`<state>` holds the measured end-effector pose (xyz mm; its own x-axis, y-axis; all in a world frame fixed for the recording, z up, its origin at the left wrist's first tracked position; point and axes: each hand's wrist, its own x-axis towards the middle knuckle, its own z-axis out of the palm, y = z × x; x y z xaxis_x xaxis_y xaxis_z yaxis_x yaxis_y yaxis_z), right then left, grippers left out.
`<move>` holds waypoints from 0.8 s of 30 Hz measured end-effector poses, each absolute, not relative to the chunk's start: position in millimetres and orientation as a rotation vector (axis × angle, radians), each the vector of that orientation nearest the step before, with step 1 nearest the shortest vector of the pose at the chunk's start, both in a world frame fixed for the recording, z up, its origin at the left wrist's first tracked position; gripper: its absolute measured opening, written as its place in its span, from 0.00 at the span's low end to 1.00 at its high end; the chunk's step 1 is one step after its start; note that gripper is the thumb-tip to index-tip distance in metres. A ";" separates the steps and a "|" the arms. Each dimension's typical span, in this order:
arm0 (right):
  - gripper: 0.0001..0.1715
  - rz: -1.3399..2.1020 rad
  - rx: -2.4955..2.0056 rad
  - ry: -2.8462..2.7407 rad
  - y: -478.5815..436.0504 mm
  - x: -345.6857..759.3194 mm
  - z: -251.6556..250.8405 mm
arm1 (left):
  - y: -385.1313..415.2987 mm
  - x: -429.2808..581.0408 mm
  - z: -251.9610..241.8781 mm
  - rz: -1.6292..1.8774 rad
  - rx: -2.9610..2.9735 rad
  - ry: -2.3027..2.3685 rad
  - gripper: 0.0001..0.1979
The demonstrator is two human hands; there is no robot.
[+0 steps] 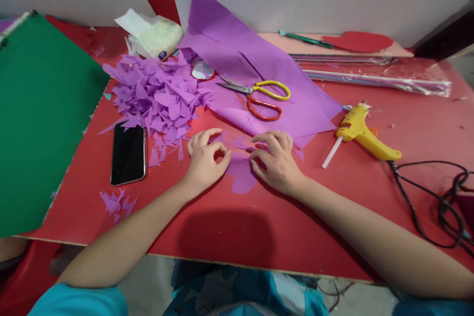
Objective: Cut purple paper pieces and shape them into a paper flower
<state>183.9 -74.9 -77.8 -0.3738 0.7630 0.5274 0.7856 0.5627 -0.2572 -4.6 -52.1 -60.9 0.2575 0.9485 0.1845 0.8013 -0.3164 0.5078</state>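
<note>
My left hand (205,158) and my right hand (276,158) rest side by side on the red table (229,227), fingers curled and pinching the edges of a small purple paper cut-out (240,170) that lies flat between them. Just behind the hands lies a big sheet of purple paper (252,66). On that sheet sit scissors (259,96) with one yellow and one red handle.
A heap of purple paper scraps (155,96) lies at left beside a black phone (128,153). A green board (40,108) covers the far left. A yellow glue gun (361,131) with black cord (437,197) lies at right. Plastic-wrapped sticks (377,79) lie at the back.
</note>
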 end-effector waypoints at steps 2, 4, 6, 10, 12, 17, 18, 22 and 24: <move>0.07 -0.042 -1.240 -2.218 -74.9 183.0 -77.6 | -54.5 -3.8 -61.4 0.690 2.273 1.661 0.04; 0.07 -0.024 -1.245 -2.242 -75.2 182.2 -77.5 | -58.2 -1.7 -61.3 0.737 2.359 1.638 0.02; 0.08 -0.007 -1.247 -2.259 -75.5 181.8 -77.7 | -62.7 1.8 -60.9 0.735 2.452 1.542 0.02; 0.09 0.003 -1.242 -2.267 -75.9 182.4 -78.7 | -69.3 10.2 -61.9 0.660 2.496 1.409 0.03; 0.08 0.003 -1.236 -2.264 -75.8 182.5 -79.2 | -69.9 13.0 -63.4 0.648 2.467 1.409 0.03; 0.08 -0.001 -1.226 -2.258 -75.3 181.8 -79.2 | -67.9 14.9 -65.5 0.628 2.430 1.417 0.04; 0.08 -0.002 -1.230 -2.259 -75.3 181.8 -78.9 | -67.7 14.9 -65.5 0.620 2.430 1.417 0.04; 0.06 0.022 -1.247 -2.277 -75.5 183.1 -77.4 | -67.9 14.9 -64.8 0.594 2.432 1.417 0.04; 0.06 0.024 -1.249 -2.282 -75.8 183.8 -76.7 | -67.7 14.8 -64.8 0.578 2.436 1.410 0.04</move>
